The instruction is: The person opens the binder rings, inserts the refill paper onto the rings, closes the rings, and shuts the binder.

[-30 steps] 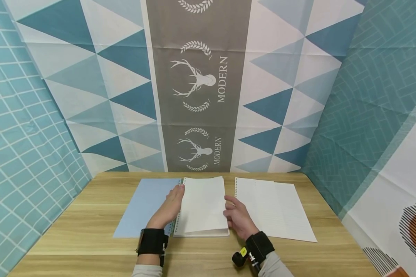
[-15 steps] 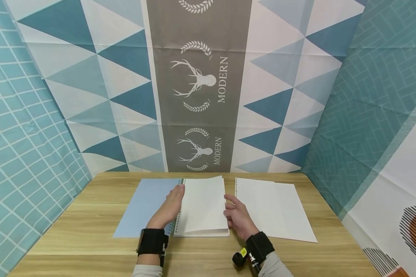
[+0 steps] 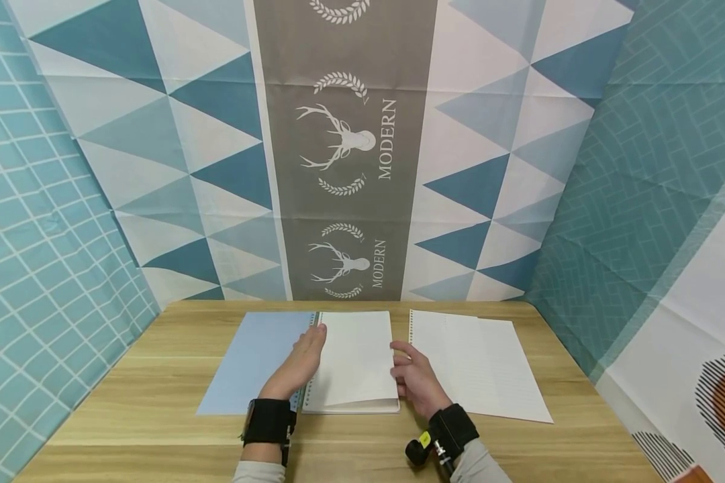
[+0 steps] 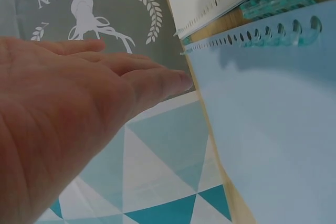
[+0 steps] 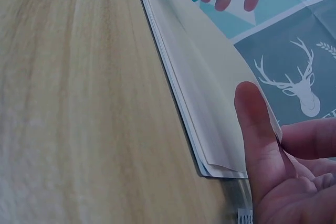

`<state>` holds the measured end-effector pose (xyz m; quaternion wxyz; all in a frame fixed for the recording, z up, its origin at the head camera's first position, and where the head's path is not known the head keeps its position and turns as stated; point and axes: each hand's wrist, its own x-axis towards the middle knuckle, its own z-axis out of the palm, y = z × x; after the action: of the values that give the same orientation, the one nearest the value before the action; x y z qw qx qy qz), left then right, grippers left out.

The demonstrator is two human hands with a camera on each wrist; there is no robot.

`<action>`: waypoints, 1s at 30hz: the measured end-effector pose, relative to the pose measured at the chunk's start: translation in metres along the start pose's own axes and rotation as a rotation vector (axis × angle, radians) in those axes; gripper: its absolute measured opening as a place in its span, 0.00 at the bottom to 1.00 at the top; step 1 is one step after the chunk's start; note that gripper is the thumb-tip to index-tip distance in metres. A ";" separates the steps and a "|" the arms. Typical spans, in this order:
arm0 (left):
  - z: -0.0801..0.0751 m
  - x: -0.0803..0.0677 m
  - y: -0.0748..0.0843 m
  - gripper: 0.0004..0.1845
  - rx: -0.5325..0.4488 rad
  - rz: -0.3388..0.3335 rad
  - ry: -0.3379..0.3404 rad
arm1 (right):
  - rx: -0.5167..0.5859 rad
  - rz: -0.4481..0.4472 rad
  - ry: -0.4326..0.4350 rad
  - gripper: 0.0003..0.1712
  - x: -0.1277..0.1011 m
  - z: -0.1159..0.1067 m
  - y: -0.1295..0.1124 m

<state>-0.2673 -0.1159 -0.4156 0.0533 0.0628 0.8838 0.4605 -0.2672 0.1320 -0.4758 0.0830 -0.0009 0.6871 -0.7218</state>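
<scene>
A loose-leaf notebook with white pages [image 3: 353,362] lies open on the wooden table, its pale blue cover [image 3: 248,362] spread to the left. Teal plastic rings [image 4: 275,1] run down its spine. My left hand [image 3: 299,365] is beside this spine, fingers straight and pointing away, over the inner edge of the cover. At the right edge of the pages, my right hand [image 3: 419,382] pinches the top page between thumb and index finger. That page [image 5: 210,72] bows up from the stack in the right wrist view, leaving a gap at its near edge.
Loose punched white sheets [image 3: 483,369] overlap on the table right of the notebook, close to my right hand. The wooden table [image 3: 157,429] ends at a patterned cloth wall [image 3: 344,201] behind, with blue cloth walls on both sides.
My left hand has shifted slightly to the right. The far right corner of the top page sits a little lower. My right hand keeps its pinch in nearly the same place.
</scene>
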 end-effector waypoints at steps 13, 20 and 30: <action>0.022 0.004 -0.004 0.45 0.161 -0.026 -0.016 | 0.013 0.020 -0.034 0.29 0.002 -0.002 0.005; 0.038 0.002 -0.011 0.43 0.395 -0.033 -0.027 | 0.002 0.027 -0.043 0.26 0.002 -0.003 0.005; 0.035 0.002 -0.023 0.39 0.529 -0.083 -0.045 | -0.017 0.037 -0.044 0.23 0.001 -0.004 0.005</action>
<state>-0.2650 -0.1004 -0.4543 0.0736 0.0486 0.9738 0.2095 -0.2677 0.1356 -0.4808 0.1114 -0.0049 0.6913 -0.7140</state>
